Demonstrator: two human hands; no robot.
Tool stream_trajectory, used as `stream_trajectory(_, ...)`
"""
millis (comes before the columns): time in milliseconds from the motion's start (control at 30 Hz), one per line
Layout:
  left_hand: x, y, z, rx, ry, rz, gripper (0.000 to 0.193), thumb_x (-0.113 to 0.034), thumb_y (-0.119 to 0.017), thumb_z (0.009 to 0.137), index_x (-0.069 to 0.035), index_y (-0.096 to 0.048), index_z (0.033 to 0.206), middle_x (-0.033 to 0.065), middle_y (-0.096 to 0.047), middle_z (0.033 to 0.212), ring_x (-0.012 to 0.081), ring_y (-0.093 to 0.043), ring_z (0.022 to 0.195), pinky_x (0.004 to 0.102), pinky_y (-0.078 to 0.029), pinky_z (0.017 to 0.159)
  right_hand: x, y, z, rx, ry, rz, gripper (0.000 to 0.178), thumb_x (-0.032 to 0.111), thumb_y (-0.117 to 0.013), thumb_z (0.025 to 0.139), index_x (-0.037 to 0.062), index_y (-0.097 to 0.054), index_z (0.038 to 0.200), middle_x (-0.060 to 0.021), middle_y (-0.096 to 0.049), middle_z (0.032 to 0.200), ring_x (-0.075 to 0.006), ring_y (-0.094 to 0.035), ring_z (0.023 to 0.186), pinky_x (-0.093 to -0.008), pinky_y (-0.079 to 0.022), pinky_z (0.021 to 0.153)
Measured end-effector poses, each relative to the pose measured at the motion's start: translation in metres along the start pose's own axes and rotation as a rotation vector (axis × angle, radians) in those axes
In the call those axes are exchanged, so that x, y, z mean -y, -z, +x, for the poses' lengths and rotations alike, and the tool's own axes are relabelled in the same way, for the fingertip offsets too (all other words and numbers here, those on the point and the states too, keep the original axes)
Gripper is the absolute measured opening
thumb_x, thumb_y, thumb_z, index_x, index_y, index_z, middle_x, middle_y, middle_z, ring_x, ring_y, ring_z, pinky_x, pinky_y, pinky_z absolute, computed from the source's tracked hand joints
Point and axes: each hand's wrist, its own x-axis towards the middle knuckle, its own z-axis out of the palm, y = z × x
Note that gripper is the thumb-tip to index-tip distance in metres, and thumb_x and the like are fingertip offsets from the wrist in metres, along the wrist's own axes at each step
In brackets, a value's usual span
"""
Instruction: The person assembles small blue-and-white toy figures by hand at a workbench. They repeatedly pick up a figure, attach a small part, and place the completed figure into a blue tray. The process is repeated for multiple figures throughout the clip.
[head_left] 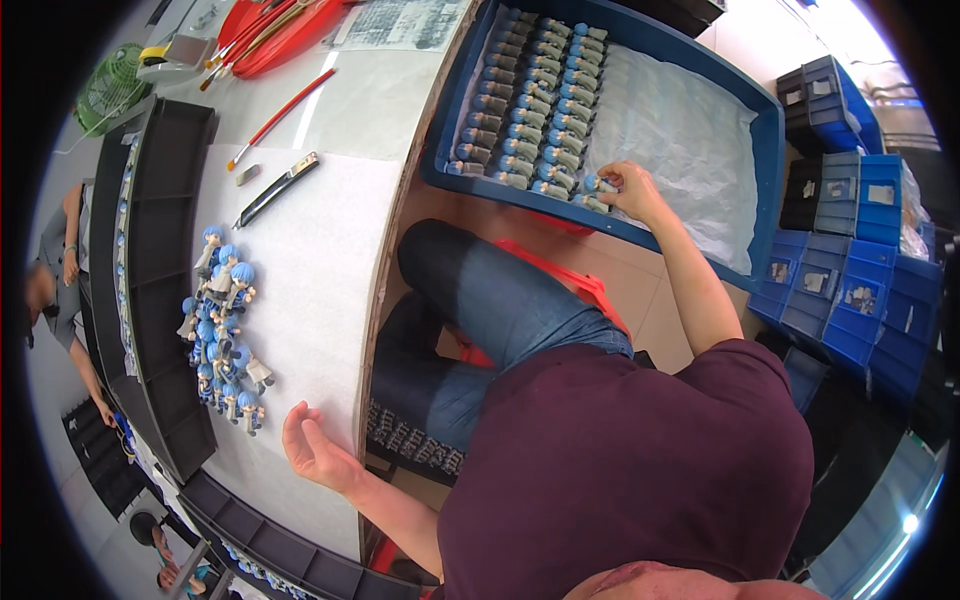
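With its fingertips my right hand point(634, 194) holds a small blue-haired figurine point(594, 184) just over the paper lining of a large blue tray point(435, 150). In the tray, figurines point(538, 95) lie on their sides in rows. My left hand point(316, 452) hovers by the table's near edge with its fingers loosely bent and apart, nothing in them. A cluster of similar figurines point(222, 320) lies on the white sheet point(310, 290) beyond it.
A craft knife point(278, 190), a grey eraser-like block point(248, 175) and a red brush point(280, 120) lie on the table. Dark compartment trays point(168, 290) run along its far side. Blue crates point(845, 265) are stacked at the right. A person point(70, 240) sits across.
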Motion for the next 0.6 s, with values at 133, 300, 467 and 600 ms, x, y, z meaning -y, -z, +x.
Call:
stream_trajectory(133,0.003,0.004,0.001,0.018,-0.022,-0.017,0.021,-0.001,-0.052,0.087,0.003,-0.055,0.107,0.0127,-0.06,0.102,0.0149,-0.058,0.085,0.0235,-0.047,0.076,-0.005,0.004,0.007,0.06,-0.058,0.061,0.031,0.004,-0.072,0.062,0.0032,-0.065,0.092,-0.0136,-0.064,0.09,-0.0225,-0.061,0.079,-0.0324,-0.049,0.072)
stream_trajectory(300,0.009,0.005,0.001,-0.017,-0.005,-0.032,0.021,0.002,-0.052,0.085,0.004,-0.057,0.105,0.0128,-0.061,0.1,0.0145,-0.058,0.084,0.0236,-0.047,0.076,-0.012,-0.011,0.013,0.101,0.012,0.021,0.024,0.005,-0.066,0.065,0.0025,-0.065,0.089,-0.0133,-0.065,0.083,-0.0235,-0.062,0.075,-0.0337,-0.049,0.069)
stream_trajectory(467,-0.009,-0.009,0.002,0.01,0.014,0.024,0.017,0.004,-0.059,0.079,0.003,-0.061,0.096,0.009,-0.063,0.093,0.0137,-0.059,0.084,0.0237,-0.047,0.077,-0.018,-0.002,0.019,0.262,0.074,-0.014,0.023,0.01,-0.064,0.069,0.0023,-0.065,0.09,-0.0105,-0.065,0.078,-0.0199,-0.062,0.074,-0.0315,-0.048,0.07)
stream_trajectory(600,-0.029,0.007,0.012,0.085,-0.314,0.45,0.021,0.005,-0.062,0.074,0.0,-0.062,0.095,0.0105,-0.064,0.092,0.0186,-0.061,0.084,0.0263,-0.047,0.077,0.016,0.009,0.018,0.076,0.163,-0.009,0.029,0.009,-0.064,0.077,0.0025,-0.061,0.104,-0.0106,-0.064,0.095,-0.0185,-0.061,0.086,-0.03,-0.048,0.075)
